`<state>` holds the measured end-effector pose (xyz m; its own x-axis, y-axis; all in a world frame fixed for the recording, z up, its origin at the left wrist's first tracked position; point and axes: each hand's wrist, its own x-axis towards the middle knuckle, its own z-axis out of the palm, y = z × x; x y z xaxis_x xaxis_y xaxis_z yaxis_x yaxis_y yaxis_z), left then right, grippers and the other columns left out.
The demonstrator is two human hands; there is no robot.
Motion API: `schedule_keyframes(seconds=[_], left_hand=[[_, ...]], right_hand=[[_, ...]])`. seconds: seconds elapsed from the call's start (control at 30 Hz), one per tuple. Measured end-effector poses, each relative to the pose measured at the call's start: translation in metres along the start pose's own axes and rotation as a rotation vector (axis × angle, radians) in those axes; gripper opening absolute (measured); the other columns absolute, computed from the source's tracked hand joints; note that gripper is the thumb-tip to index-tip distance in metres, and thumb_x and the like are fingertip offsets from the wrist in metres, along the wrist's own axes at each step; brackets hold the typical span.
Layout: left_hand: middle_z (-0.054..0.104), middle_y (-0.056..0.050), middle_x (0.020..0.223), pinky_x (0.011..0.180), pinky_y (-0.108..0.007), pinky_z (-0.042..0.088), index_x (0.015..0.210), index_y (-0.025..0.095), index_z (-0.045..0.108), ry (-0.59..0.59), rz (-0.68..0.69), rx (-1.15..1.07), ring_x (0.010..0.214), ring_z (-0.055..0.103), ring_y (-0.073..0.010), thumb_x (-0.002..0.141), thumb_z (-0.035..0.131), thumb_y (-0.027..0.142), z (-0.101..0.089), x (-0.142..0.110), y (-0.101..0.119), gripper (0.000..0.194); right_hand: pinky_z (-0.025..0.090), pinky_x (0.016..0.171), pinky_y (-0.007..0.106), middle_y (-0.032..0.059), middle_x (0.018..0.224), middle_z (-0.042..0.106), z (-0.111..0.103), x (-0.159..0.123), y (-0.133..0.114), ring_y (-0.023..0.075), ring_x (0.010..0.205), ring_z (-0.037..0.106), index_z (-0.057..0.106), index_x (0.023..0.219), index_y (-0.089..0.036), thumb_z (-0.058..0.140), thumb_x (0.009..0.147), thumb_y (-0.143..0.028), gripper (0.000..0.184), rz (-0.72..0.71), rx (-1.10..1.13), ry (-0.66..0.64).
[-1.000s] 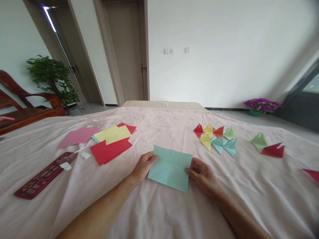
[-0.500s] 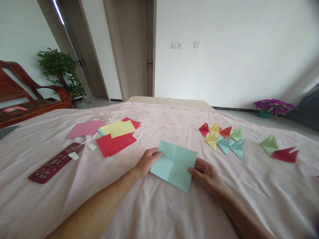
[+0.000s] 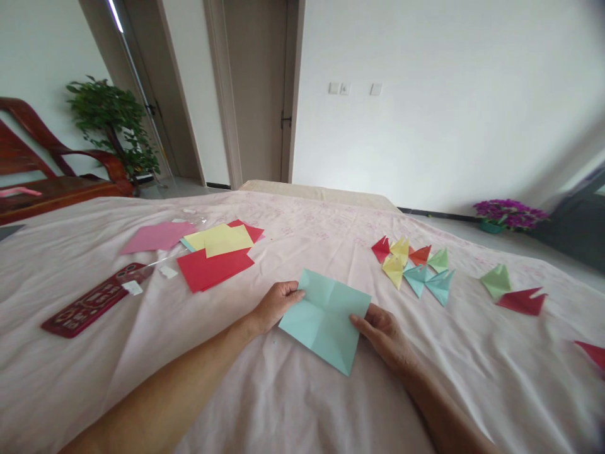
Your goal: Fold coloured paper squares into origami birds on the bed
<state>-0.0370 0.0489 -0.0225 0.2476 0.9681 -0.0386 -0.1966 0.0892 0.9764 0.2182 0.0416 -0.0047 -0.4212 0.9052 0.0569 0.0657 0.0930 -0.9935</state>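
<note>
A white wall (image 3: 416, 120) fills the back, bearing three small plates (image 3: 345, 89), with a dark skirting (image 3: 437, 214) along its foot. To its left stands a brown-grey door (image 3: 258, 94) with a dark handle (image 3: 286, 120); farther left is another door (image 3: 158, 85), beside a slanting bright strip (image 3: 115, 16). A leafy plant (image 3: 106, 110) rises near it, behind a reddish wooden seat (image 3: 70, 186) with curved arms. At right, purple flowers (image 3: 513, 211) in a green pot (image 3: 492, 227) sit on the grey floor (image 3: 456, 225), near a dark panel (image 3: 579, 221). The light is soft
</note>
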Motion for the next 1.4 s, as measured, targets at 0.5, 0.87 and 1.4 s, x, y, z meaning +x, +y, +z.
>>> schedule_keyframes(seconds=[0.5, 0.87, 1.4], left_hand=[[0.07, -0.007, 0.088, 0.058, -0.022, 0.042, 0.123, 0.015, 0.059, 0.03, 0.101, 0.105, 0.073, 0.063, -0.0164, 0.072, 0.074, 0.04, -0.002, -0.002, 0.0, 0.058], [0.07, -0.009, 0.098, 0.065, -0.023, 0.044, 0.115, 0.013, 0.063, 0.081, 0.176, 0.196, 0.084, 0.063, -0.0182, 0.077, 0.066, 0.035, -0.001, -0.002, 0.0, 0.044], [0.074, -0.004, 0.09, 0.075, -0.027, 0.049, 0.105, 0.019, 0.072, -0.149, 0.151, 0.609, 0.085, 0.067, -0.0207, 0.069, 0.066, 0.019, -0.024, 0.058, 0.026, 0.037]], right_hand=[[0.056, 0.074, 0.041, 0.0099, 0.098, 0.073, -0.007, 0.006, 0.015, 0.0301, 0.087, 0.068, 0.065, 0.105, -0.019, 0.068, 0.076, -0.048, 0.042, 0.041, -0.07, 0.268], [0.045, 0.055, 0.029, 0.0038, 0.07, 0.067, -0.013, 0.003, 0.002, 0.0178, 0.06, 0.058, 0.068, 0.088, -0.016, 0.067, 0.075, -0.052, 0.038, 0.048, -0.161, 0.229], [0.044, 0.053, 0.027, 0.0064, 0.084, 0.07, -0.025, 0.037, -0.021, 0.0188, 0.068, 0.064, 0.058, 0.12, -0.015, 0.068, 0.073, -0.045, 0.057, 0.297, -0.221, -0.018]])
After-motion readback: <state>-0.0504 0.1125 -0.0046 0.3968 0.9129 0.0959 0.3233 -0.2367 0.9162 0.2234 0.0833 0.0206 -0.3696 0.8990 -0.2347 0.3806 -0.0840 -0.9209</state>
